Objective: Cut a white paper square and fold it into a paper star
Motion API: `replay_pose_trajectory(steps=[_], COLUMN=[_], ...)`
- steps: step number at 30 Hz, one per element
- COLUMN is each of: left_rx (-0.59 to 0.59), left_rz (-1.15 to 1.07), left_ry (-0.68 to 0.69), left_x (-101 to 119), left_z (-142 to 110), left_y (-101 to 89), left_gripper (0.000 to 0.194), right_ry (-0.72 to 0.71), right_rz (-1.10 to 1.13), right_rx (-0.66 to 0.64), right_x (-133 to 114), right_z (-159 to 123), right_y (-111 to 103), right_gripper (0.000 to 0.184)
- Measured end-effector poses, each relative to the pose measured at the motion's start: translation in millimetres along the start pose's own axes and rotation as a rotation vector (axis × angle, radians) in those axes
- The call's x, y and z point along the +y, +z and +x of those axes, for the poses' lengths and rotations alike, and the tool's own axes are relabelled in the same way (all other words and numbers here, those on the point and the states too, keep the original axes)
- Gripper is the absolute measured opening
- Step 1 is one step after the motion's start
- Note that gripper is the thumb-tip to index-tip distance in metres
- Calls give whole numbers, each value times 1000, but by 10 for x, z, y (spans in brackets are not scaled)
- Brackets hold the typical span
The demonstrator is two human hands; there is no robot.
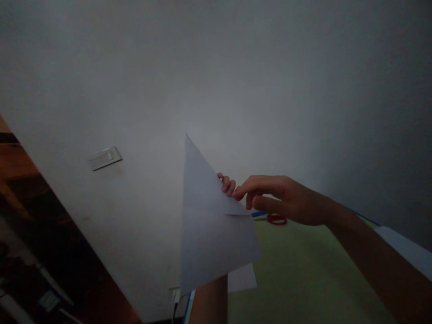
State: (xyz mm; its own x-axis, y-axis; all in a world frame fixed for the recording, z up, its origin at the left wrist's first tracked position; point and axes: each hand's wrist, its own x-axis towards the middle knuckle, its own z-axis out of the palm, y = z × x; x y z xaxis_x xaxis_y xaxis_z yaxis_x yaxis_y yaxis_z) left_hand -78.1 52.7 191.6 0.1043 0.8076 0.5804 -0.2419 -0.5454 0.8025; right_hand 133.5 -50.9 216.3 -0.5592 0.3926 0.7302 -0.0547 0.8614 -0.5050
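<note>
A white sheet of paper [212,234], folded so that its top runs to a sharp point, is held up above the table. From behind it, the curled fingers of my left hand [228,185] show over its slanted right edge and grip it; the palm is hidden by the paper. My right hand [286,198] is at the same edge, just below those fingers. Its index fingertip is at the paper's edge, and its thumb is held apart below. A short crease or flap line shows on the sheet close to my right hand.
Scissors with red handles [276,219] lie at the far side of the green tabletop [310,270]. Another white paper [243,278] lies below the raised sheet. A white item [401,243] is at the right. The wall bears a switch plate [106,158] and a plug with cable [176,295].
</note>
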Motion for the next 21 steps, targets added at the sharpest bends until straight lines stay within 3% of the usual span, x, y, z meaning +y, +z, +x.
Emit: replay_pose_trajectory(steps=[5, 7, 10, 14, 18, 21], left_rx=[106, 140, 175, 186, 146, 72], left_rz=[-91, -123, -173, -238, -287, -328], left_ry=[26, 54, 91, 94, 2, -152], left_x=[-224, -238, -219, -266, -358, -392], left_z=[212, 182, 82, 21, -34, -233], left_y=[26, 69, 118, 135, 37, -126], left_gripper=[54, 51, 48, 45, 42, 42], right_ry=[110, 229, 380, 406, 475, 605], right_rz=[-332, -370, -152, 125, 194, 206], right_rx=[62, 139, 70, -40, 30, 123], right_x=[331, 480, 636, 751, 871, 1061], right_z=[82, 73, 65, 96, 11, -246], right_y=[116, 132, 146, 178, 185, 133], right_gripper=[18, 22, 37, 44, 46, 52])
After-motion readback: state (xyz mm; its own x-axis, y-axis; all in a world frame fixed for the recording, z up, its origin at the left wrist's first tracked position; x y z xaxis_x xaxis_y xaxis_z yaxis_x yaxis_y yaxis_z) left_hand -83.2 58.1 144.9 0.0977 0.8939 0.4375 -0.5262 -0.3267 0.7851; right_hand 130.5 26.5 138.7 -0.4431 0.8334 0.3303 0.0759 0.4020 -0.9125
